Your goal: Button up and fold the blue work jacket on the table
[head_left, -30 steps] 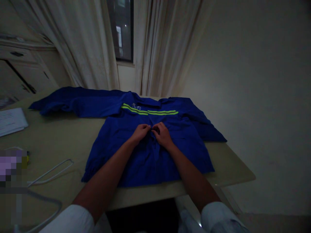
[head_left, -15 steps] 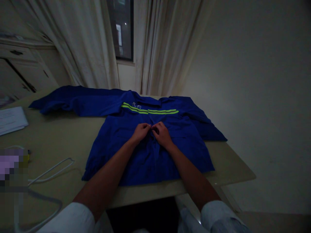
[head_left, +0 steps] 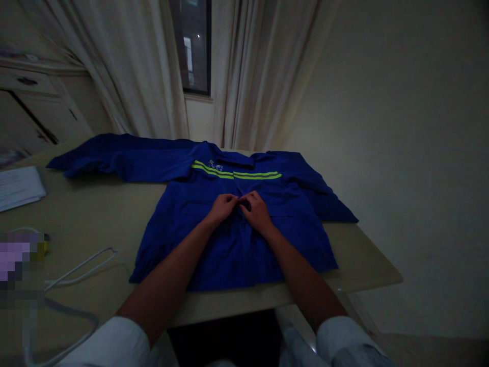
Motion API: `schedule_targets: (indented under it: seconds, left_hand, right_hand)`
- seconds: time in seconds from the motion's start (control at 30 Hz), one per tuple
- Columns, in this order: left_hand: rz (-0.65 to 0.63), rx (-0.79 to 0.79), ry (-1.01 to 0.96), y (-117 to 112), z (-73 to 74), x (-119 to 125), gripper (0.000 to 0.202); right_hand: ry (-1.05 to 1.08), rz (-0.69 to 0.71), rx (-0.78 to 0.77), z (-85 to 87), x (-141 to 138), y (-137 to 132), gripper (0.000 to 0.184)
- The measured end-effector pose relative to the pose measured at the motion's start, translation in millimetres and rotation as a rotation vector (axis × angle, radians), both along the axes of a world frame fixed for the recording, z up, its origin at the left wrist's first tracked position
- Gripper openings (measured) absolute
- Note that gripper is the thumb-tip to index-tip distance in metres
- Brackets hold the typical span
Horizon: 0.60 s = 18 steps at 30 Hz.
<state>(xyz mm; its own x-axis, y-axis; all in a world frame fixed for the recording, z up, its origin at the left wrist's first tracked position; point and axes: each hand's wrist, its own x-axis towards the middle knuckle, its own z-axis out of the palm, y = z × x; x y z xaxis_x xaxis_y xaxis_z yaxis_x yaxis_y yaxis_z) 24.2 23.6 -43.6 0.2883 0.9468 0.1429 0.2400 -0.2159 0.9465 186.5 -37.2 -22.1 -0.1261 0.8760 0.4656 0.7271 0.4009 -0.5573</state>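
A royal-blue work jacket point(head_left: 237, 255) lies flat and face up on the table, with its sleeves spread out to both sides. Two yellow-green reflective stripes point(head_left: 237, 175) cross its chest below the collar point(head_left: 233, 160). My left hand point(head_left: 223, 207) and my right hand point(head_left: 254, 211) meet at the middle of the chest, their fingers pinching the jacket's front opening. Those fingers hide any button or fastening there.
The pale table point(head_left: 95, 219) ends in an edge close to my body and at the right. A stack of papers point(head_left: 21, 187) and a white wire hanger point(head_left: 82, 267) lie on the left. A pixelated object point(head_left: 19, 260) hides the far left. Curtains, a window and a cabinet stand behind.
My hands stay pinched at the jacket's front. The whole scene shifts slightly in view, as from a small head movement.
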Motion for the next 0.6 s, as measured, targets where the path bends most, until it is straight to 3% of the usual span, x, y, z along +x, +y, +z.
schedule_targets:
  seconds: [0.6]
  left_hand:
    - [0.007,0.152,0.414,-16,7.0,1,0.027]
  right_hand:
    - [-0.255,0.001,-0.176,12.3,5,2,0.010]
